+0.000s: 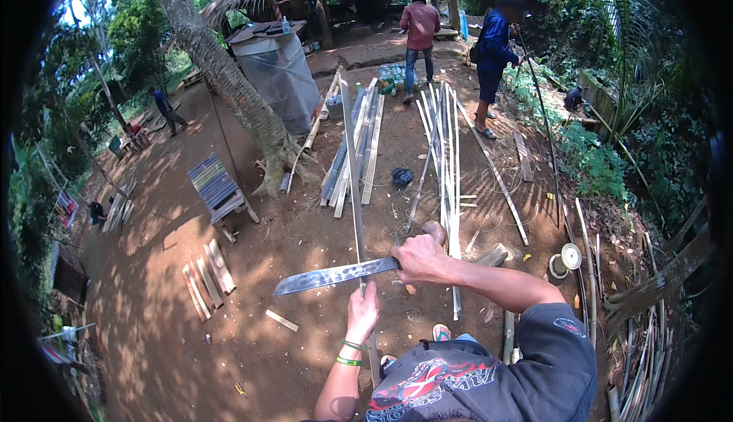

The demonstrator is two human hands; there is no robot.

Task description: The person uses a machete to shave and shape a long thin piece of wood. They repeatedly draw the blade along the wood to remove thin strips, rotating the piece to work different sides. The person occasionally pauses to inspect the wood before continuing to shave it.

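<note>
A machete [324, 276] with a broad, dull grey blade is gripped by its handle in my right hand [422, 258], the blade pointing left. Its rounded handle end shows past my knuckles. My left hand [363, 311] is wrapped around a long bamboo strip [354, 170], which stands lengthwise away from me and runs back beside my body. The blade crosses the strip just beyond my left fingers; whether its edge touches or bites into the bamboo I cannot tell.
Bamboo strips [450, 185] lie in a pile ahead, with another stack [372, 143] left of it. A tree trunk [229, 63], a bamboo chair [216, 185] and short split pieces [206, 281] are to the left. Two people [421, 29] stand ahead; bamboo poles [649, 361] lie at right.
</note>
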